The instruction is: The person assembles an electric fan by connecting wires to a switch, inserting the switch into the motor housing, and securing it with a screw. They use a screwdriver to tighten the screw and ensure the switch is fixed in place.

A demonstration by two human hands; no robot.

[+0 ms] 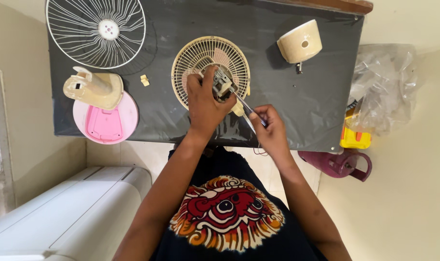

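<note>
On the dark table (302,96), from left to right:

- Far left, a loose wire grille (95,30) lies flat, set aside.
- Near it, a cream fan stand (93,88) rests tipped over a pink base (105,121).
- At the middle, the left hand (205,104) grips the fan motor (223,84) over the cream rear grille (210,67), seemingly to steady it.
- The right hand (270,126) pinches a screwdriver (244,104), its tip at the motor.
- Far right, a cream motor cover (300,42) sits apart.

A crumpled clear plastic bag (384,87) (right of table) lies over a yellow box (355,137).
</note>
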